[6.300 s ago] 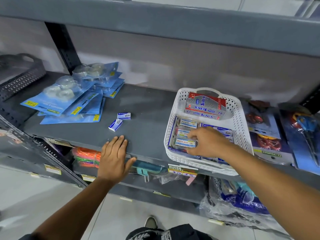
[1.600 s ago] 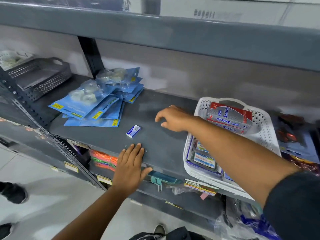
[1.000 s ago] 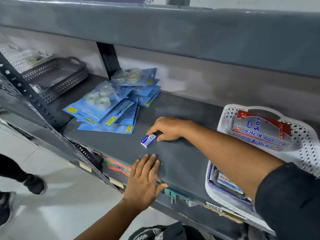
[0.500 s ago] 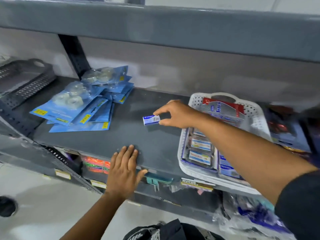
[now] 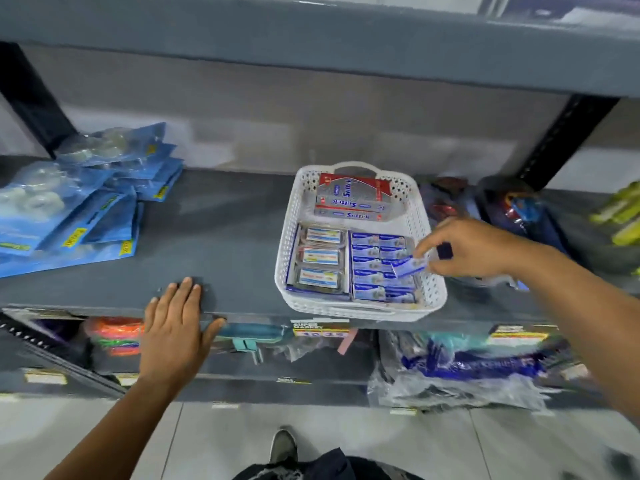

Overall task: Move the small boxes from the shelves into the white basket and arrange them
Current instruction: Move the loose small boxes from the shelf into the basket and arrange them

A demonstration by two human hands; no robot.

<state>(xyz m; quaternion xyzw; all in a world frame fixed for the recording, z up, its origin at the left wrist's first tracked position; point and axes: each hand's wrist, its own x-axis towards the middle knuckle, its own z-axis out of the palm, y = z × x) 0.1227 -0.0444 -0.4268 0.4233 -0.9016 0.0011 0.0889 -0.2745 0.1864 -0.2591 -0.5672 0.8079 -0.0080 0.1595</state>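
Small box [image 5: 408, 266] pinched in right hand [image 5: 474, 249] over white basket [image 5: 431, 289]; left hand [image 5: 173, 332] flat, empty

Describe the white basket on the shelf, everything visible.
The white basket is a rectangular tray of perforated plastic with a handle loop at its far end. It sits flat on the grey shelf, its near edge at the shelf's front lip. Inside: a red and silver carton at the back, clear-wrapped packs front left, rows of small blue boxes front right. The right hand holds one small blue box over those rows.
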